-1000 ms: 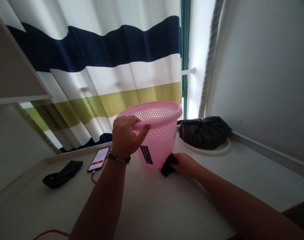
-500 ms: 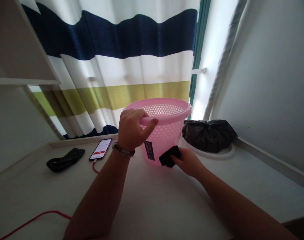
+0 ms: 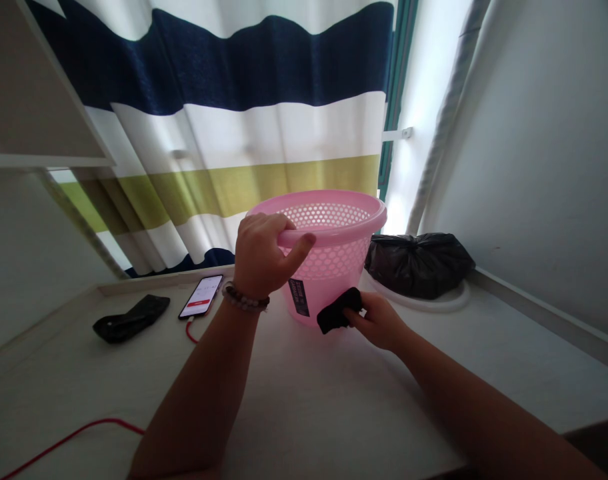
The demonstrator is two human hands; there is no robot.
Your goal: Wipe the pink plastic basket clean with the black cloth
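A pink plastic basket [image 3: 334, 250] with a perforated upper wall stands on the white tabletop [image 3: 294, 400]. My left hand [image 3: 267, 257] grips its rim at the near left, thumb outside and fingers over the edge. Low on the basket's front is a dark label [image 3: 299, 298]. My right hand [image 3: 381, 320] pinches a folded black cloth [image 3: 339, 310] against the lower right of the basket's wall. The inside bottom of the basket is hidden from this angle.
Left of the basket lie a lit phone [image 3: 201, 297] on a red cable [image 3: 74, 437] and a folded black plastic bag [image 3: 131, 319]. A filled black bag [image 3: 421, 265] rests on a white ring-shaped base [image 3: 449, 300] at right. Behind hangs a striped curtain [image 3: 234, 140].
The view has tipped slightly. The black cloth has shifted and turned a little against the basket's wall in my right hand. My left hand keeps its hold on the rim.
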